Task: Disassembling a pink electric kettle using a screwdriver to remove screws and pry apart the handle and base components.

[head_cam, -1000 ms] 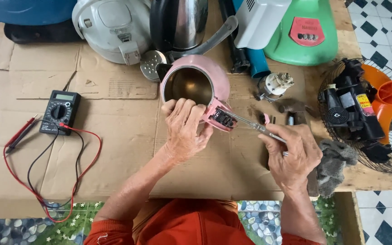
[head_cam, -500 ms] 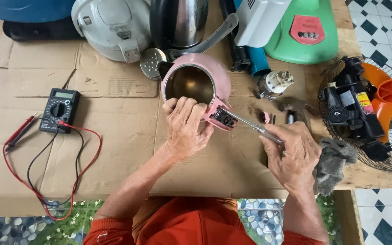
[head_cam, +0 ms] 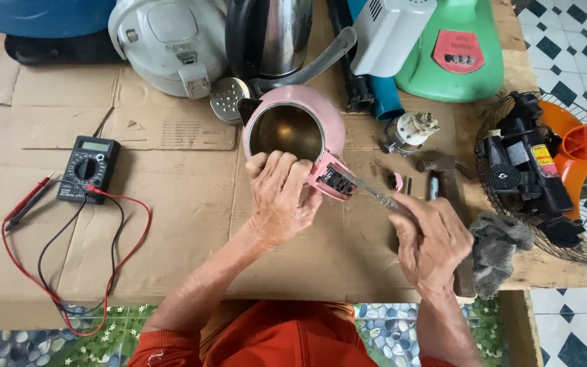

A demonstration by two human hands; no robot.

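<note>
At the left of the frame we had a black multimeter (head_cam: 87,168) lying on the cardboard-covered bench (head_cam: 171,224), its red and black leads (head_cam: 76,272) looping toward the lower left edge; we judged that a forearm sweeping that way could snag them and drag the meter off. In the centre, our left hand (head_cam: 281,197) was closed over the near rim of the pink kettle (head_cam: 304,126), which lay tipped with its mouth facing up at us, just below a steel kettle (head_cam: 276,34). Our right hand (head_cam: 433,241) was gripping a screwdriver (head_cam: 371,195), its tip set into the opened switch housing (head_cam: 336,180) on the handle stub, right beside the left fingers. If the tip slipped under pressure, we reckoned it could jab those fingers or crack the plastic. At the right, a small pink part (head_cam: 396,181) and a hammer (head_cam: 443,183) lay near; the loose part could easily be knocked away.
</note>
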